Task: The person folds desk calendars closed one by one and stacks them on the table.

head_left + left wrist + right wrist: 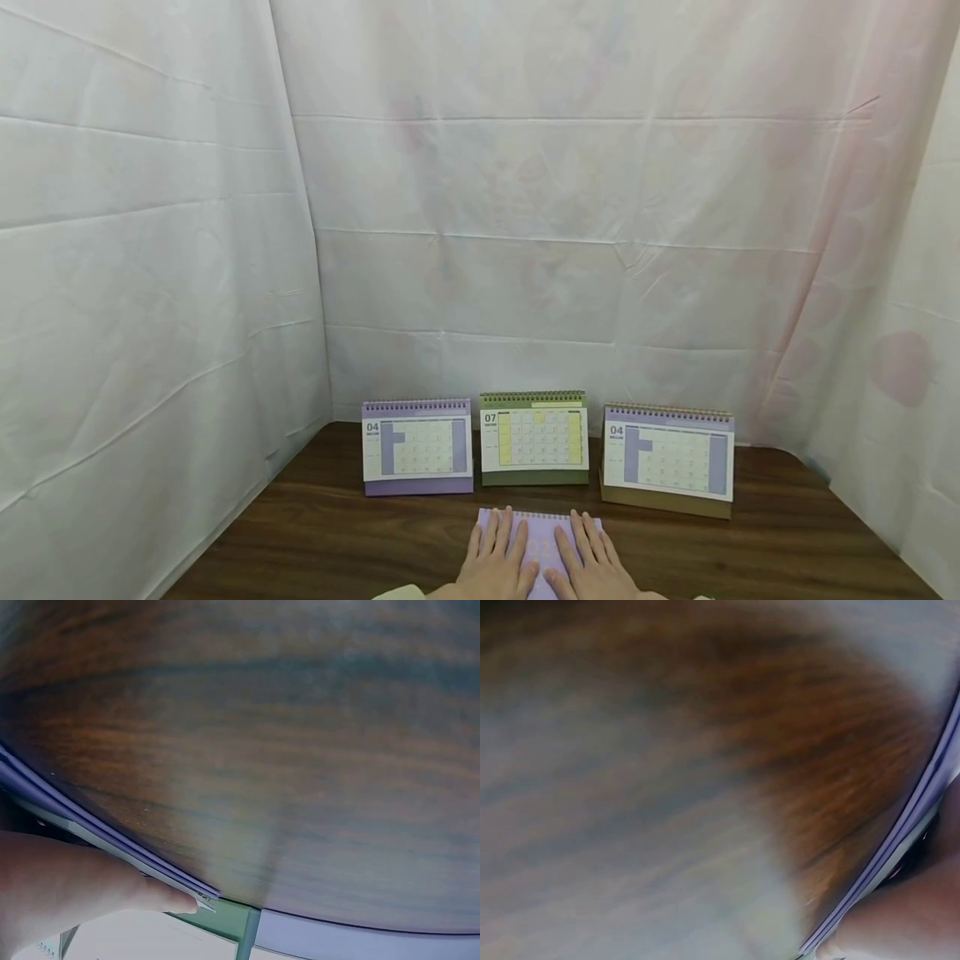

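A purple spiral-bound desk calendar [540, 533] lies at the near edge of the view, its wire binding facing away from me. My left hand [492, 560] rests on its left half, fingers spread and straight. On the right half rests my right hand [591, 560], also with straight fingers pointing away. A pale "02" shows on the cover between the hands. In the left wrist view the calendar's layered purple edge [112, 834] runs beside a finger. The right wrist view shows the same kind of purple edge [900, 834] next to that hand.
Behind stand a purple calendar [418, 486] marked 04, a green calendar [535, 478] marked 07, and a brown-based calendar [666, 503] marked 04, angled slightly. All are on a dark wooden table [300, 533]. Pale cloth [480, 183] hangs around the back and sides.
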Demonstrator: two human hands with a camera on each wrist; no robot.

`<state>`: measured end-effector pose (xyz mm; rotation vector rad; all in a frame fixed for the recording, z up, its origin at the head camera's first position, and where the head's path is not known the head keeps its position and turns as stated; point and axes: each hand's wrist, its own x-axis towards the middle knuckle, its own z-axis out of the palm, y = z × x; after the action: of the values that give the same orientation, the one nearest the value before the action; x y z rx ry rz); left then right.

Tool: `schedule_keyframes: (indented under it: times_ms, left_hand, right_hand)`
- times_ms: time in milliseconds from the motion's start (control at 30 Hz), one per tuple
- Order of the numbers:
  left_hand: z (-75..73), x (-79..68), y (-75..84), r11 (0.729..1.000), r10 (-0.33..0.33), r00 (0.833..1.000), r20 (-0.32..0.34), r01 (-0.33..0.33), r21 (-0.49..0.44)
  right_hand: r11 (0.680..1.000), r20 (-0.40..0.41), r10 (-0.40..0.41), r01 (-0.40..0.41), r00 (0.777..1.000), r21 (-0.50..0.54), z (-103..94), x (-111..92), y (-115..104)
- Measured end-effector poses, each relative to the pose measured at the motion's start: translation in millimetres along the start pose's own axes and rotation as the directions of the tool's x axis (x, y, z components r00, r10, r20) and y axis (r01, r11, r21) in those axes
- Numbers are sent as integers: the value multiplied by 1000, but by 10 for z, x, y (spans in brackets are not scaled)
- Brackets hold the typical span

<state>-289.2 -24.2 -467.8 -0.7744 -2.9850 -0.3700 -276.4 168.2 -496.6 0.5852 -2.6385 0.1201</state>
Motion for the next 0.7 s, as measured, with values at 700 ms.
schedule_keyframes:
  times_ms: [700]
  left_hand:
    - [-3, 19, -17, 999, -33, 999, 24, 33, 8]
  right_hand:
    - [1000, 44, 5, -6, 999, 26, -60, 7, -46]
